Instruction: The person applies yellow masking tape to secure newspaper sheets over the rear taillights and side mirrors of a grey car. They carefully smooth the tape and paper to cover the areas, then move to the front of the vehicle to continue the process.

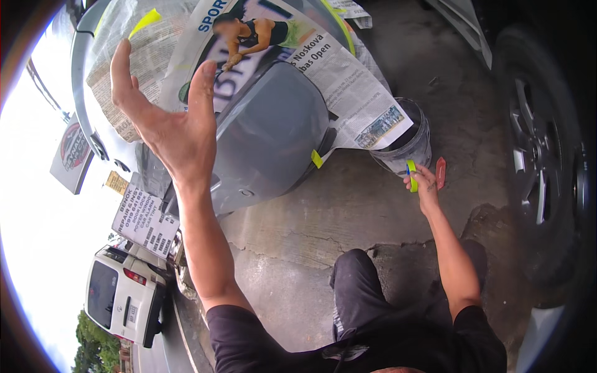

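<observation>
My left hand (177,140) is raised with thumb and fingers spread, in front of a car's grey bumper corner (273,121) and the newspaper over it. Nothing shows in its grasp. Low on the right, my right hand (426,186) grips a yellow-green roll of tape (414,181) by its ring, beside a dark bucket (420,149). A newspaper sheet (357,102) drapes over the car, its lower corner hanging across the bucket's rim. One yellow tape piece (318,159) clings at the bumper's edge; another yellow strip (145,22) sits on older newspaper at upper left.
A red elongated object (441,173) lies on the concrete floor beside the bucket. Another vehicle's wheel (538,149) stands close on the right. At left are a sign board (144,217) and a parked white van (118,292). My bent knee (356,273) is below the bumper.
</observation>
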A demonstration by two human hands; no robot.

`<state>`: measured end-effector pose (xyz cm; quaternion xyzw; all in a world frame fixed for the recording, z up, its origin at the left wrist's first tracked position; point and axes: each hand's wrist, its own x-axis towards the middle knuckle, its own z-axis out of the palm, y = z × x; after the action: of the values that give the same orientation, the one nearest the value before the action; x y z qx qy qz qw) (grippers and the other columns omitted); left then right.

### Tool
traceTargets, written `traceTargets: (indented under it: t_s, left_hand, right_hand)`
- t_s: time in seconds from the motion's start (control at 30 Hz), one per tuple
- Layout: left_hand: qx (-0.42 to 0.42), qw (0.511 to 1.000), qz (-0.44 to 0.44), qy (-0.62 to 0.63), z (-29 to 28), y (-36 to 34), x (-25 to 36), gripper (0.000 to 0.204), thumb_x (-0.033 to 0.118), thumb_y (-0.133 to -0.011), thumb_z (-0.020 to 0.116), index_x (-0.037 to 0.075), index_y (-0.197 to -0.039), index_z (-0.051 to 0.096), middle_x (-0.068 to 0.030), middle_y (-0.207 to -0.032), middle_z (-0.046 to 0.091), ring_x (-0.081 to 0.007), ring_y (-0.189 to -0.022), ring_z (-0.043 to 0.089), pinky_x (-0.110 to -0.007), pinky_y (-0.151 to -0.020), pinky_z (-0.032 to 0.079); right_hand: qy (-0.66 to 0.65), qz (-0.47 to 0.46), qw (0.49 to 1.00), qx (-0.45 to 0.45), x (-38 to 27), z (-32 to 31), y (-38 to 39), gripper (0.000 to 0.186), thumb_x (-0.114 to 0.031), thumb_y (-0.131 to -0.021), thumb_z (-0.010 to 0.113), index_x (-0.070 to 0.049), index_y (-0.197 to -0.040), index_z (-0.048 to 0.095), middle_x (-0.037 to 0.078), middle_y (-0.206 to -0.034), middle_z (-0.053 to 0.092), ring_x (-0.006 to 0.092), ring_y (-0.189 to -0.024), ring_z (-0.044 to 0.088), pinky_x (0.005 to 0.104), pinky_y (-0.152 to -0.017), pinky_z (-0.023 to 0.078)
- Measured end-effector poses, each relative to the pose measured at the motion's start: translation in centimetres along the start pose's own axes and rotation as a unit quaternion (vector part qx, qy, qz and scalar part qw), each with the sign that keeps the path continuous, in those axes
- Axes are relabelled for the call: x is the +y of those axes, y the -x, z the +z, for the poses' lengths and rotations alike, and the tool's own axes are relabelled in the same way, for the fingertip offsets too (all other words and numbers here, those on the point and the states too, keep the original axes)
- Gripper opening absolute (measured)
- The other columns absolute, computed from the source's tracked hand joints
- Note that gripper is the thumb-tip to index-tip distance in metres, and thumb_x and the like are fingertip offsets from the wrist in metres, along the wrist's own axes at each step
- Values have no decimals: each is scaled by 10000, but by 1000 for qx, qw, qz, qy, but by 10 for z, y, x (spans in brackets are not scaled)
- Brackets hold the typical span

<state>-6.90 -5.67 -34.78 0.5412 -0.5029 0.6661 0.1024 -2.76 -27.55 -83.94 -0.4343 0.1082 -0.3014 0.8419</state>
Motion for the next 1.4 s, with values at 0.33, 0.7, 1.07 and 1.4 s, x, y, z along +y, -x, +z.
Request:
traceTargets:
  t_s: [0.33, 0.7, 1.07, 1.4]
  left_hand:
    - [-241, 963, -118, -26, 17, -41, -104, 855, 116, -943, 786, 271, -1656, 340, -195, -1242, 751, -293, -1121, 759, -485, -1010, 601]
    - [-140, 984, -108, 1, -46, 22, -78, 734, -8, -960, 739, 181, -1601, 435, -135, -1061, 794, -185, -1034, 761, -392, -968, 602]
    - [-134, 989, -62, 27, -55, 66, -75, 719, -87, -945, 685, 103, -1585, 419, -170, -1077, 785, -222, -1076, 754, -388, -1014, 567]
    - [-147, 983, -89, 66, -56, 100, -72, 739, -101, -930, 700, 80, -1587, 416, -210, -1285, 715, -238, -1066, 761, -415, -963, 608]
  right_hand:
    - [94, 8, 994, -48, -15, 68, -21, 273, -234, -1004, 679, 33, -1049, 714, 106, -749, 718, 136, -547, 599, 277, -516, 461]
    - [-143, -67, 971, -177, -56, 80, -29, 618, -243, -971, 679, -15, -1503, 462, 26, -982, 686, 128, -821, 600, 277, -752, 486]
    - [2, -175, 985, -6, -69, 114, 1, 450, -332, -1078, 652, 40, -829, 694, 12, -725, 592, 81, -708, 504, 295, -652, 409]
    - [125, -440, 888, -47, -96, 207, 61, 357, -90, -993, 638, 24, -1325, 700, 207, -1048, 710, 347, -923, 673, 427, -828, 520]
